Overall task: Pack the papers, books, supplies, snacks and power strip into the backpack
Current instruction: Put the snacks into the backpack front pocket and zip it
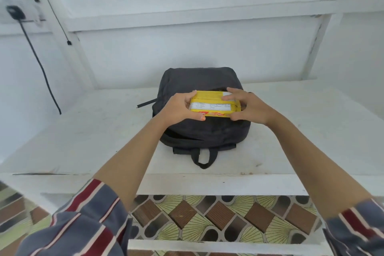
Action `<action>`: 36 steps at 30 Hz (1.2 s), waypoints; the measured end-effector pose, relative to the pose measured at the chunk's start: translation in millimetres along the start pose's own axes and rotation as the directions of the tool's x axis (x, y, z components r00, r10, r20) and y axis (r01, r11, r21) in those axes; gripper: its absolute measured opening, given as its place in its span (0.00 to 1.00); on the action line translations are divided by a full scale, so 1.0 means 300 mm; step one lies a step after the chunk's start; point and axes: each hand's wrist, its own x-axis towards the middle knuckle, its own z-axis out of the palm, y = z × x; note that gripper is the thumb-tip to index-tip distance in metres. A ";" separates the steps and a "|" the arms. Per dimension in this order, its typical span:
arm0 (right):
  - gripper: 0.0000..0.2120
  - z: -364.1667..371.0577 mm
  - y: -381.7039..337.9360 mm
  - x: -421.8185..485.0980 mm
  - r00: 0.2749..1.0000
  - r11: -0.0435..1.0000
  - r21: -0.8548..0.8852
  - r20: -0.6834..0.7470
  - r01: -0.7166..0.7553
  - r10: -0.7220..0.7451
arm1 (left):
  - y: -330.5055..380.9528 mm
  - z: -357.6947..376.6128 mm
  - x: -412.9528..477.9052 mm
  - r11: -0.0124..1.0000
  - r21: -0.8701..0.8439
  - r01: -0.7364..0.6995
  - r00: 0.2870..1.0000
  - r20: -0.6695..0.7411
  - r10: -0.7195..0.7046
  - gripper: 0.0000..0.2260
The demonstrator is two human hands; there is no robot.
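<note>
A dark grey backpack (205, 131) lies flat on the white table (93, 135), its carry loop toward me. Over its middle, at the mouth of its opening, I hold a yellow snack packet (214, 104) lengthwise with both hands. My left hand (178, 108) grips the packet's left end, thumb underneath. My right hand (249, 108) grips the right end, fingers spread over the top. The packet's far edge sits at the dark gap of the backpack's opening. What is inside the bag is hidden.
A black cable (39, 64) hangs down the white wall at the left from a plug (14, 12). White shelf frames run behind the table. Patterned floor tiles (207, 218) show below the table's front edge.
</note>
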 end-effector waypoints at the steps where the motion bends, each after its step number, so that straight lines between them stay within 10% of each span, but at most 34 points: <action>1: 0.26 0.021 -0.008 0.012 1.000 1.000 -0.002 0.015 -0.002 0.002 | -0.021 -0.016 -0.007 1.000 0.008 -0.001 1.000 -0.002 0.001 0.43; 11: 0.27 0.106 -0.019 0.023 0.998 0.988 -0.146 0.028 -0.055 0.060 | -0.092 -0.032 -0.035 0.989 0.140 -0.042 0.998 -0.029 0.047 0.36; 17: 0.31 0.141 -0.008 0.021 0.999 0.852 -0.522 0.028 0.034 -0.022 | -0.085 0.005 -0.034 0.980 0.192 -0.045 0.995 -0.077 0.061 0.33; 26: 0.22 0.141 -0.003 -0.010 0.990 0.842 -0.521 0.081 0.142 -0.117 | -0.053 -0.001 -0.002 0.952 0.302 0.050 0.946 -0.321 0.053 0.19; 36: 0.18 0.194 0.022 -0.006 0.978 0.829 -0.526 0.023 0.189 -0.208 | -0.058 -0.017 0.111 0.870 0.494 -0.001 0.949 -0.273 0.156 0.15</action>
